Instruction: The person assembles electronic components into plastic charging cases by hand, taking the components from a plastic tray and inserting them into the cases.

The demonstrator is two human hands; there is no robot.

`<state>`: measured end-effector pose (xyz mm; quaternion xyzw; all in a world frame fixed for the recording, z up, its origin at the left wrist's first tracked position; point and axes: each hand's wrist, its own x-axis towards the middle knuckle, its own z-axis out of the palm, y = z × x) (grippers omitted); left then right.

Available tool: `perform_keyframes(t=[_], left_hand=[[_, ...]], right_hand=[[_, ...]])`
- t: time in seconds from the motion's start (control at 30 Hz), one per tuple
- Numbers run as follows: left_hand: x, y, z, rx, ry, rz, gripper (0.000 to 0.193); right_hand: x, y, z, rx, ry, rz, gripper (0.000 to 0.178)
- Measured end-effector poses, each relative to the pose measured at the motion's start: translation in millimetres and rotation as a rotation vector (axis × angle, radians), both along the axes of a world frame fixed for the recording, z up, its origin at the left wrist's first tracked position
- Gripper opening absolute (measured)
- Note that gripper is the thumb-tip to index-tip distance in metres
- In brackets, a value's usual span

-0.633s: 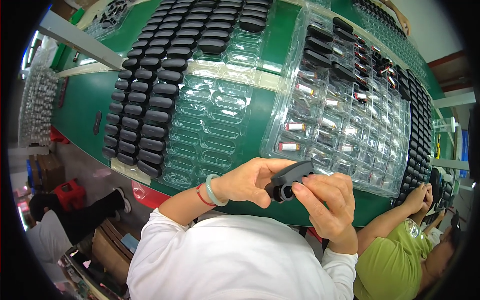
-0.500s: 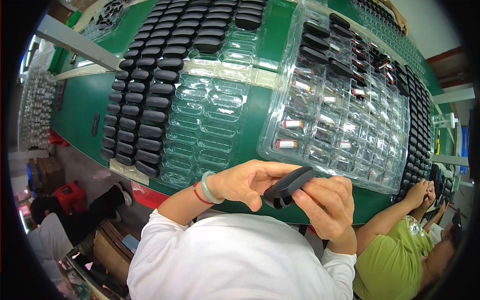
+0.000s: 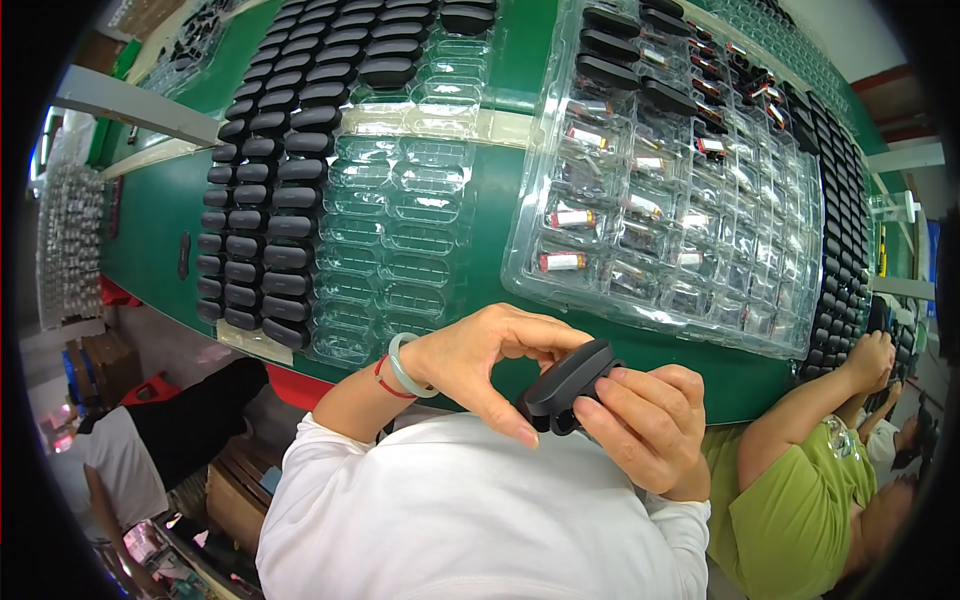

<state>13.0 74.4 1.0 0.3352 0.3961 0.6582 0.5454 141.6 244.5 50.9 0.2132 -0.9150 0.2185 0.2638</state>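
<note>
In front of my chest, my two hands hold a black oblong case (image 3: 572,380) with rounded ends, tilted with its right end higher. A gap shows between its upper shell and a lower part. My right hand (image 3: 650,425) pinches the right end, thumb and fingers closed on it. My left hand (image 3: 480,360) curves around the left end, its fingers at the far side and its thumb by the near end; the fingertips are partly hidden behind the case. Past my hands lies a clear compartment tray (image 3: 650,318) with black cases (image 3: 608,45) and small red-and-white cylindrical parts (image 3: 562,261).
At the left, rows of black cases (image 3: 290,225) fill part of clear blister trays (image 3: 415,238) on the green table (image 3: 150,235). More black cases (image 3: 845,220) stand in rows at the right. A co-worker in a green shirt (image 3: 800,500) sits close on my right. A grey post (image 3: 140,105) rises at the left.
The case has turned in my hands, and a gap now shows along it. My left thumb has moved down and right to its near end. The view has shifted slightly.
</note>
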Motion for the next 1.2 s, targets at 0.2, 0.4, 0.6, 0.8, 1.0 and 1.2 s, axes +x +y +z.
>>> perform_keyframes(t=[0.2,0.4,0.6,0.8,1.0,1.2], left_hand=[[2.9,-0.6,0.1,-0.009,-0.142,0.005,0.085],[4.7,0.4,-5.0,0.020,-0.154,0.009,0.088],[3.2,0.5,-4.8,0.036,-0.141,0.001,0.087],[4.6,3.1,-6.4,0.122,-0.045,0.051,0.087],[5.9,2.7,-6.3,0.104,-0.079,0.056,0.088],[6.3,0.9,-3.9,0.058,-0.148,0.044,0.088]], right_hand=[[4.5,-8.6,-9.4,-0.011,0.106,-0.065,0.019],[7.5,-11.4,-12.0,0.024,0.139,-0.097,0.018],[6.4,-12.5,-15.9,0.021,0.179,-0.084,0.018],[5.7,-15.1,-14.6,0.032,0.220,-0.068,0.018],[1.7,-16.7,-12.4,0.025,0.217,-0.068,0.017],[-4.8,-12.3,-6.0,-0.047,0.147,-0.043,0.017]])
